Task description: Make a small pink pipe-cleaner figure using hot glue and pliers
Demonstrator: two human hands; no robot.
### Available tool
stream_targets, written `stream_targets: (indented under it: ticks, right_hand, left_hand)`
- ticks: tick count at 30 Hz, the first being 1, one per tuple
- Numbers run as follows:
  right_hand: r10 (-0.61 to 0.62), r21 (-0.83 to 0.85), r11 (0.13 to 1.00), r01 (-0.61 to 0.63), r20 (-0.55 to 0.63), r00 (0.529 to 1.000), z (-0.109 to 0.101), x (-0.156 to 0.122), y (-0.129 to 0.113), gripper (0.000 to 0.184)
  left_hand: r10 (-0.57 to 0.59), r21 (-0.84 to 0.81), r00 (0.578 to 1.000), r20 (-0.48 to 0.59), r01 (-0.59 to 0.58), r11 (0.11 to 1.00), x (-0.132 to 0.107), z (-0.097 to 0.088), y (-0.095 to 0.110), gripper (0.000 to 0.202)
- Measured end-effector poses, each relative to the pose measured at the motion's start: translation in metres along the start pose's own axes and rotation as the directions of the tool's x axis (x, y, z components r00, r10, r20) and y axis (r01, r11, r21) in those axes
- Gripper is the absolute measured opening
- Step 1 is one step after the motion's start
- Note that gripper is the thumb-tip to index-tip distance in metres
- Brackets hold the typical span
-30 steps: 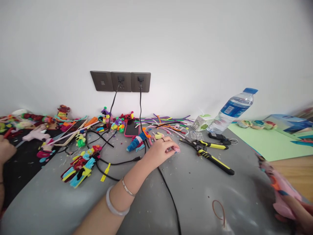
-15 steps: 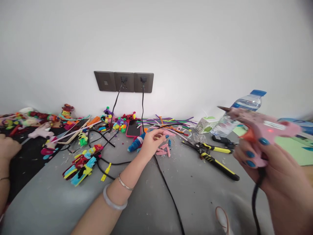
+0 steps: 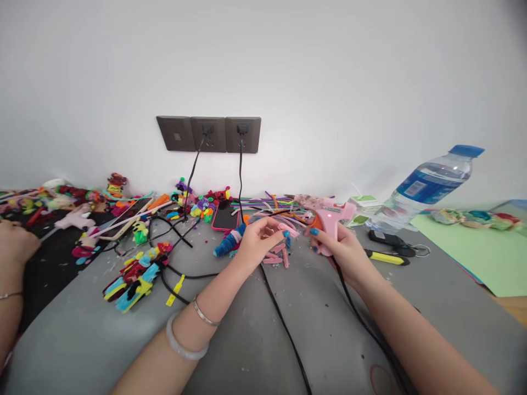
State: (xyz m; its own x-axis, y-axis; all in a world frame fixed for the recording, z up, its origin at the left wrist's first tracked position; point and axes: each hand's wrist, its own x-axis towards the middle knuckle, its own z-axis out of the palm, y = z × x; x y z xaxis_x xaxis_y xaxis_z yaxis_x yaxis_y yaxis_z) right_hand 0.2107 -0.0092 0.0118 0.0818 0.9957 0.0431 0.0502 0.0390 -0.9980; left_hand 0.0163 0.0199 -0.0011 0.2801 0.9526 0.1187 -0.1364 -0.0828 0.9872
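Observation:
My right hand (image 3: 343,249) grips a pink glue gun (image 3: 327,214) by its handle, nozzle pointing left, its black cord trailing down toward me. My left hand (image 3: 259,241) pinches a short pink pipe-cleaner piece (image 3: 288,229) just in front of the nozzle. Several more short pink pieces (image 3: 276,257) lie on the grey table (image 3: 288,329) under both hands. A blue twisted pipe-cleaner figure (image 3: 228,242) lies just left of my left hand.
A water bottle (image 3: 426,184), yellow-handled pliers (image 3: 387,257) and keys lie at the right. Long pipe cleaners (image 3: 263,204), a pink-cased phone (image 3: 224,216) and black cables lie below the wall sockets (image 3: 209,133). Colourful figures (image 3: 134,277) lie at left. Another person's hand (image 3: 14,247) rests at far left.
My right hand has carried the glue gun from the right, close to the camera, down and left to the pink pieces. My left hand now pinches one pink piece.

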Motion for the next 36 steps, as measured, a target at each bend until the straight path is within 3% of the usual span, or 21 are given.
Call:
stream_targets:
  ticks: [6,15,19,24,31,33,36]
  right_hand:
    - [0.081,0.038,0.996,-0.087,0.135,0.988,0.010,-0.010,-0.001,0.042]
    - [0.094,0.086,0.991,-0.102,0.096,0.991,0.009,-0.008,-0.005,0.043]
    - [0.089,0.083,0.992,-0.099,0.115,0.989,0.004,-0.006,-0.003,0.045]
    - [0.085,0.045,0.995,-0.091,0.115,0.990,0.004,-0.006,-0.004,0.047]
    - [0.043,-0.010,0.999,-0.043,0.086,0.995,0.003,-0.007,-0.008,0.043]
    - [0.031,-0.005,1.000,-0.031,0.085,0.996,0.002,-0.007,-0.007,0.040]
    - [0.024,0.019,0.999,-0.025,0.062,0.998,-0.001,-0.005,-0.008,0.037]
  left_hand:
    - [-0.037,-0.033,0.995,0.093,0.040,0.999,-0.006,0.006,0.003,0.039]
    - [0.032,-0.046,0.996,0.081,-0.029,0.999,-0.005,0.007,0.005,0.035]
    - [0.064,-0.075,0.990,0.125,-0.055,0.996,-0.006,0.010,0.007,0.033]
    - [0.071,0.003,0.987,0.141,-0.073,0.997,-0.006,0.008,0.004,0.020]
    - [0.111,0.064,0.978,0.177,-0.124,0.990,-0.008,0.007,0.006,0.018]
    - [0.125,0.071,0.979,0.160,-0.137,0.988,-0.008,0.007,0.007,0.017]
    - [0.186,0.067,0.982,0.043,-0.188,0.980,-0.004,0.002,0.006,0.020]
